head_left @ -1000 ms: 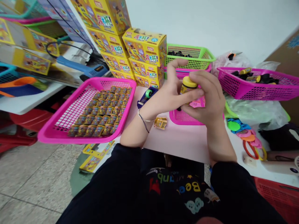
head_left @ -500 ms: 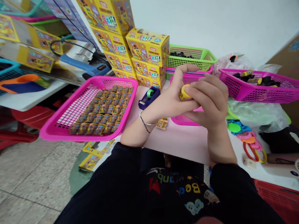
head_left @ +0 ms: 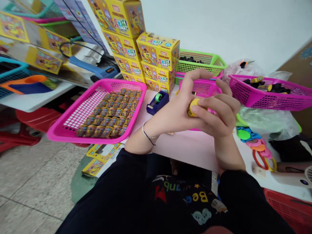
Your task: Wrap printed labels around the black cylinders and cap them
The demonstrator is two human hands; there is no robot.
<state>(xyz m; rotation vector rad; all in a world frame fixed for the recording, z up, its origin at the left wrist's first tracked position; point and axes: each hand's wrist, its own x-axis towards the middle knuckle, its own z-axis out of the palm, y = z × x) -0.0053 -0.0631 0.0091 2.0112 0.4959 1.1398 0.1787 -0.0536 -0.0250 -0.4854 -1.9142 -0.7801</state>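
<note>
Both hands meet above the pink table, closed round one small yellow-capped toy cup. My left hand wraps it from the left, with the forefinger arched over the top. My right hand pinches it from the right, fingers laid across the yellow cap. Most of the cup is hidden by my fingers. Right behind the hands stands a small pink basket. A large pink basket at the left holds several rows of wrapped cups.
Yellow printed boxes are stacked at the back, with a blue tape dispenser in front of them. A green basket and another pink basket stand behind and to the right. Scissors and plastic bags lie at the right.
The cup has been tipped from upright onto its side, and both hands have sunk a little and closed more tightly round it. The camera has shifted slightly.
</note>
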